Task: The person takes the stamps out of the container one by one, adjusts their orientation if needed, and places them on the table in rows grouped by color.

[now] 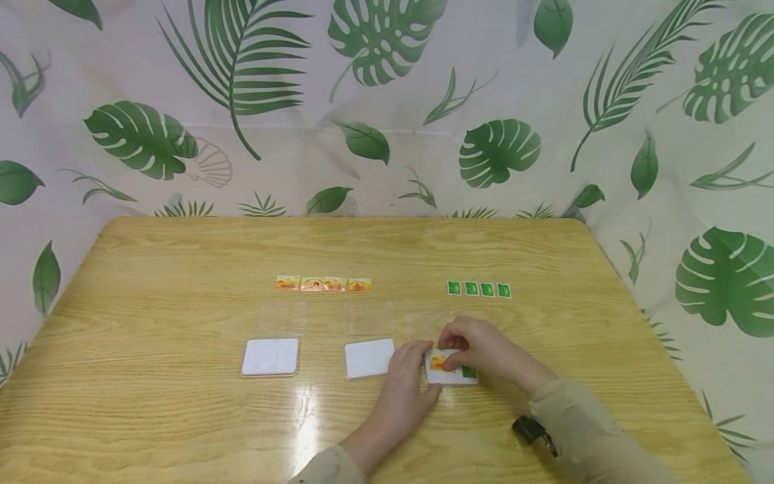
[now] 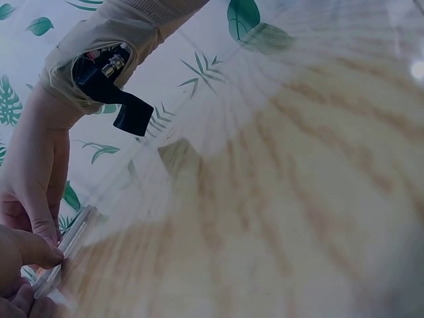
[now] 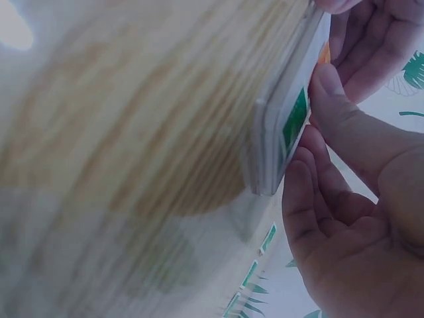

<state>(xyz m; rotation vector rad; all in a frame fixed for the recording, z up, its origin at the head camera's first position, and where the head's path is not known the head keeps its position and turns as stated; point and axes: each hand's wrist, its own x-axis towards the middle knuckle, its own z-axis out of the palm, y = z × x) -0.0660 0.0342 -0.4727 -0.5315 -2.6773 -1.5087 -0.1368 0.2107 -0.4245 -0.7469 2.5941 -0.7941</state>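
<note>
Low on the right of the table, a shallow clear case with a white top (image 1: 444, 378) lies between both hands. On its white face are an orange picture sticker (image 1: 437, 364) and a green sticker (image 1: 469, 372). My left hand (image 1: 402, 390) grips the case by its left end, thumb at the near edge and fingers at the far edge. With its thumb on the orange sticker, my right hand (image 1: 484, 349) has its other fingers curled at the case's far edge. The right wrist view shows this thumb (image 3: 331, 86) pressing down, covering part of the orange sticker.
Two more white-topped cases (image 1: 271, 356) stand to the left, one close beside the left hand. Behind are transparent lids (image 1: 369, 318), a row of orange stickers (image 1: 287, 283) and a row of green stickers (image 1: 471, 289). A patterned cloth (image 1: 399, 134) hangs behind the table.
</note>
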